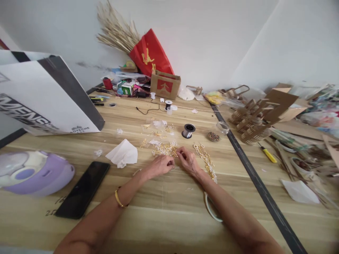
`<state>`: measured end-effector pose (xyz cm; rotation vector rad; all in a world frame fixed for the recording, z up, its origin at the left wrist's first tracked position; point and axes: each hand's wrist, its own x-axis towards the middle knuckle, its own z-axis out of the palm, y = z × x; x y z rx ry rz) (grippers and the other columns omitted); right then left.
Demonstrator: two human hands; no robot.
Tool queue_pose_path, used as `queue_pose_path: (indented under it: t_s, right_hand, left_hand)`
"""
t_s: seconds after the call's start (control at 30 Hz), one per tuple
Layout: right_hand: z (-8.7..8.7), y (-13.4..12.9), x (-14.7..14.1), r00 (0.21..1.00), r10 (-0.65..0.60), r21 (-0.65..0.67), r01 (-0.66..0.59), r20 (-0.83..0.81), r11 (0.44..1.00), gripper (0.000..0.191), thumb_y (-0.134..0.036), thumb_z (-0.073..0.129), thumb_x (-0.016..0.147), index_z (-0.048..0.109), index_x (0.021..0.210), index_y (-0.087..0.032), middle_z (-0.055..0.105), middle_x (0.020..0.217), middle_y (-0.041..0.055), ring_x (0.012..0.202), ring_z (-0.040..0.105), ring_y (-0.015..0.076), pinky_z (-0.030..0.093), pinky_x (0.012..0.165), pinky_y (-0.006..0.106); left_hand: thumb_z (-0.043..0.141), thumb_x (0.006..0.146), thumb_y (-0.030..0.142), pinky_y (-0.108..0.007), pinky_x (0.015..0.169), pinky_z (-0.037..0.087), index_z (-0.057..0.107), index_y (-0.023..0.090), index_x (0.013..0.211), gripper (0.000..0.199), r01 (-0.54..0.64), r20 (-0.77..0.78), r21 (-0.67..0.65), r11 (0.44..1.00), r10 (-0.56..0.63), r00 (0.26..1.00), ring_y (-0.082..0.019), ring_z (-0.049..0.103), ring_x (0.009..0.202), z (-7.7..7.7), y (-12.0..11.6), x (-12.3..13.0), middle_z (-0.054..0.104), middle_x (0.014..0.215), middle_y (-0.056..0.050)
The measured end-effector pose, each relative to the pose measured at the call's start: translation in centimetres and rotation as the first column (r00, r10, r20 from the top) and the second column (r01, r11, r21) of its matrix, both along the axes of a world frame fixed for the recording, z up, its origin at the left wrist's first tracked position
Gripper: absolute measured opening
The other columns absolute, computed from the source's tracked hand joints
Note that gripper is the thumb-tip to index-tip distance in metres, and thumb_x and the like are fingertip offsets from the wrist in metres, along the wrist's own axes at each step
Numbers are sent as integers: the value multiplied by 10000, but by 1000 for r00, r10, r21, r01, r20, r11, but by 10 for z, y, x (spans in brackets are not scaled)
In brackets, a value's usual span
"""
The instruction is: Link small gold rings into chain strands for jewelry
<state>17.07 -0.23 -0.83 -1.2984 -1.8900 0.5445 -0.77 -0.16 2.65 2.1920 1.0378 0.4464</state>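
Note:
My left hand (162, 165) and my right hand (187, 160) are close together just in front of a pile of small gold and clear beads (162, 150). Both have fingers and thumb drawn together in a pinch. Anything between the fingertips is too small to make out. Short pale beaded bits lie on the wood near the left fingertips. Right of my right hand, strands of gold and white beads (203, 157) run down beside the wrist. Behind the hands stands a spool of silvery wire (188, 131). A pale ring (212, 210) is partly hidden by my right forearm.
On the left are a white tissue (123, 154), a black phone (83, 190), a purple-and-white device (39, 173) and a large box (50, 95). To the right, a dark strip (249, 169) crosses the table before small wooden baskets (249, 121) and a yellow-handled tool (268, 155).

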Motion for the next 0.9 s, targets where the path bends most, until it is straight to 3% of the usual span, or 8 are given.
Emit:
queue_pose_path:
  t_s: [0.27,0.47,0.7,0.9]
  right_hand:
    - [9,-12,-5,998,63,114,-66,27,991,143,-242,430,888,535,806,-189,546,787,40,603,473,125,387,538,245]
    - [10,-15,-5,991,124,142,-129,44,982,129,-229,428,901,530,832,-192,521,734,24,603,482,126,384,551,247]
    - [10,-16,-7,987,146,121,-152,61,981,128,-236,442,903,545,838,-194,539,723,28,615,505,137,398,579,259]
    - [3,-12,-6,982,181,157,-188,58,970,113,-221,461,903,558,856,-189,550,711,28,612,513,138,409,576,256]
  left_hand:
    - [575,727,208,-222,556,383,680,170,736,112,-78,182,-121,990,99,978,-135,539,562,-15,15,-7,627,594,-2]
    - [634,717,260,-210,564,404,653,125,918,242,38,352,-352,935,94,931,-125,531,624,-12,24,-16,609,685,-14]
    - [594,780,335,-198,524,384,659,126,852,231,130,420,-405,905,58,906,-99,501,569,-13,25,-19,601,657,-12]
    - [544,804,272,-195,554,415,622,121,725,187,90,446,-422,902,120,887,-93,517,556,-13,21,-13,583,599,0]
